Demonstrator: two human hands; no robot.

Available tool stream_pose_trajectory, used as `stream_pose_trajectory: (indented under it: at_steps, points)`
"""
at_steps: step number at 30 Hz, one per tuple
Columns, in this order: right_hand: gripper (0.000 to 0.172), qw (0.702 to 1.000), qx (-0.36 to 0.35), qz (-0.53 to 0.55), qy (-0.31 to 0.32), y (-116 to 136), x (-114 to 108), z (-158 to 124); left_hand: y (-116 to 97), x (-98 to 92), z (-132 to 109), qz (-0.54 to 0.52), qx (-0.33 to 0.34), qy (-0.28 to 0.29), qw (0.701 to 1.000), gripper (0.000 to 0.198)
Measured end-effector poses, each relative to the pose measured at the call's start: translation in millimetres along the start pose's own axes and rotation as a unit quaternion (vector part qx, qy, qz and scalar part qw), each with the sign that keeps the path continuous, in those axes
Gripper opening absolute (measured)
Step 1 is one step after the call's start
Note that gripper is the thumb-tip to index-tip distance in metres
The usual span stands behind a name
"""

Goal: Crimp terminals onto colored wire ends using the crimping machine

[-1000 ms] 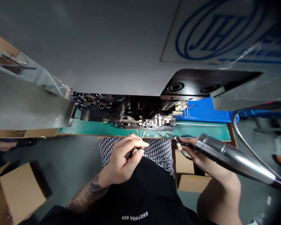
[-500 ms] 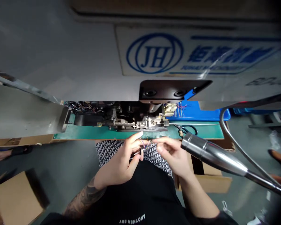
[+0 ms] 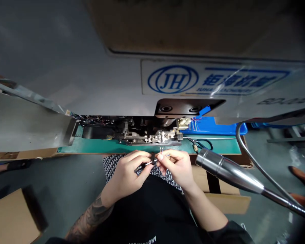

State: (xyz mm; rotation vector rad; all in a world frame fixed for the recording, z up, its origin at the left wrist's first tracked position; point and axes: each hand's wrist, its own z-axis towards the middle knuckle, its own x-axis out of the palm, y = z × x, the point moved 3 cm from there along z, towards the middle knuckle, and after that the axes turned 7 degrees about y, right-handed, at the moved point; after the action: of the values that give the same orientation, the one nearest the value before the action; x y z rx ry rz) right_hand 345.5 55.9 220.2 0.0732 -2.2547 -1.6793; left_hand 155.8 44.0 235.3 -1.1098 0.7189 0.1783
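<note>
My left hand point(image 3: 130, 171) is closed on a dark cable point(image 3: 141, 166) with a pale section near the fingertips. Thin coloured wires point(image 3: 161, 149) stick up from between the thumb and forefinger of my right hand point(image 3: 176, 166), which is pinched on them. Both hands meet over my lap, just in front of the green bench edge. Beyond them stands the metal mechanism point(image 3: 160, 137) of a machine, apart from my fingers. The part of the cable between the hands is small and partly covered by fingers.
Overhead hangs the large grey machine housing point(image 3: 112, 84). Black-handled scissors point(image 3: 204, 144) lie on the green bench point(image 3: 91, 145), near a blue tray point(image 3: 216, 127) holding wires. A metal lamp point(image 3: 226, 171) juts in from the right. Cardboard boxes point(image 3: 12, 217) stand on the floor.
My right hand has moved left and closed its fingers on the wires, which were fanned out before. The left hand has shifted slightly down and left. The view has tilted up a little.
</note>
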Motion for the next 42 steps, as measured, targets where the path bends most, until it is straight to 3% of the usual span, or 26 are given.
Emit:
stream_pose_trajectory:
  at_steps: [4,10,13,18,22,31,37,42]
  points:
    - [0.03,0.997,-0.006,-0.077,0.001,2,-8,1,3,-0.6,4,0.011,0.029,0.031,0.999,0.011]
    - [0.018,0.989,0.024,-0.119,0.088,3,-16,11,6,0.0,5,0.055,0.034,0.11,0.992,0.02]
    - [0.024,0.993,0.019,-0.106,0.058,5,-13,13,4,-1.5,6,0.064,0.034,0.083,0.994,0.017]
    - [0.032,0.996,-0.032,-0.066,-0.058,9,0,10,0,-3.3,9,0.058,0.035,-0.04,0.997,0.013]
    - [0.032,0.991,-0.047,-0.038,-0.123,13,8,11,-1,-0.9,12,0.066,0.034,-0.088,0.993,0.011]
    - [0.024,0.99,-0.046,-0.024,-0.129,14,9,12,3,0.0,10,0.058,0.019,-0.082,0.995,0.011]
    - [0.027,0.991,-0.038,-0.038,-0.125,10,7,9,3,0.5,9,0.06,0.017,-0.07,0.996,0.009]
    - [0.031,0.996,-0.047,-0.049,-0.06,10,0,11,2,-0.2,10,0.064,0.038,-0.054,0.996,0.01]
